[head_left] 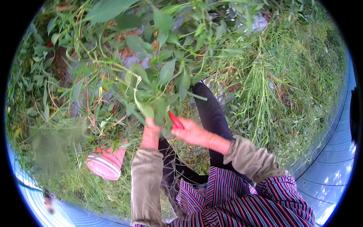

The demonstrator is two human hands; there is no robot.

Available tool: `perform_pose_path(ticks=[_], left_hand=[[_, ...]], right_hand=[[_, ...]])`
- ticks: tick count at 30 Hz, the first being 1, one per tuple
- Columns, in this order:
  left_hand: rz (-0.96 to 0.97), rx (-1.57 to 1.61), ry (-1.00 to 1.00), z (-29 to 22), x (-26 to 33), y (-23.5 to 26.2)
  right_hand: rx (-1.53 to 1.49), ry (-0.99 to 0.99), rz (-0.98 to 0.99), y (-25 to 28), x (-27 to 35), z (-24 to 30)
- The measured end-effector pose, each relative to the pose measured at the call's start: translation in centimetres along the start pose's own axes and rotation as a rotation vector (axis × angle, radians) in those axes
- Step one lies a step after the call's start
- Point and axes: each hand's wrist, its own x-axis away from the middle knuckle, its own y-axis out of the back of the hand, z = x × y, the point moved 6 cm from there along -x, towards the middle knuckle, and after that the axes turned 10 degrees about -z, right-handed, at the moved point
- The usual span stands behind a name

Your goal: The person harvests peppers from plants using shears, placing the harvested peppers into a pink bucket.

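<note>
Green weedy ground point(94, 193); pink bucket point(115, 157) tilted; hands point(192, 132) at red pepper point(176, 120).

1. Right of centre, a clump of long green grass point(259, 90) fans out over lower weeds.
2. Near the top right, pale sheeting point(260, 22) shows between leaves, partly covered.
3. Right of the clump, a patch of brown soil point(281, 92) shows through the growth.
4. At lower right, a blue ribbed surface point(321, 178) curves along the rim, with bright spots of light.
5. At lower left, short grass point(75, 193) borders a pale blue surface point(41, 204).
6. At the right edge, a dark shape point(354, 113), too obscure to identify.
</note>
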Motion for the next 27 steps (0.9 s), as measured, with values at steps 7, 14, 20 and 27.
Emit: perform_pose_path(ticks=[7, 14, 20, 27], left_hand=[[-0.268, 0.039, 0.189, 2.1, 2.8, -5.5], [-0.612, -0.438, -0.027, -1.5, 4.8, -6.0], [-0.563, -1.732, -0.607, -5.3, 8.2, -16.6], [0.507, -2.478, -1.132, 8.5, -1.8, -38.0]], right_hand=[[0.129, -0.060, 0.020, 1.1, 10.0, -3.8], [-0.316, -0.293, -0.208, 10.3, 14.6, -3.4], [-0.879, -0.072, -0.714, 21.7, 9.0, -2.7], [-0.907, -0.112, -0.728, 18.4, 7.2, -4.2]])
